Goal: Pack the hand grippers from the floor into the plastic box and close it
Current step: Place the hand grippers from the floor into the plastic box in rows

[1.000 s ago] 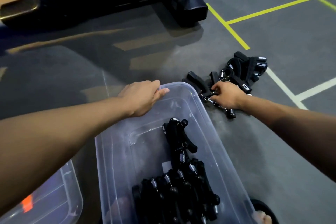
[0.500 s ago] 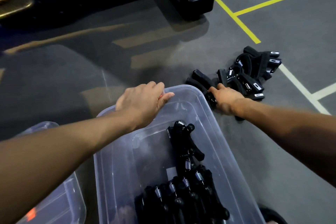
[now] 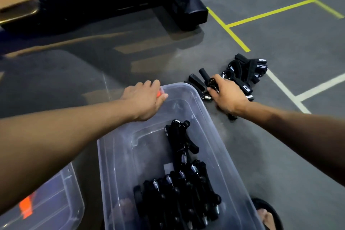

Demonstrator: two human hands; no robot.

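A clear plastic box point(image 3: 222, 147) stands open on the grey floor in front of me. Several black hand grippers point(image 3: 179, 188) with steel springs lie inside it, most stacked at the near end. My left hand point(image 3: 147, 99) grips the box's far rim at an orange clip. A pile of black hand grippers point(image 3: 246, 73) lies on the floor just right of the box's far corner. My right hand point(image 3: 225, 95) is closed around a hand gripper point(image 3: 205, 82) at the near edge of that pile.
The clear lid point(image 3: 43, 203) with an orange clip lies on the floor at the lower left. A black exercise machine base point(image 3: 186, 7) stands behind the box. Yellow and white floor lines run at the right. My sandalled foot point(image 3: 267, 214) is beside the box's near right corner.
My right hand has closed around a hand gripper at the edge of the floor pile and shifted it slightly. My left hand stays on the box rim.
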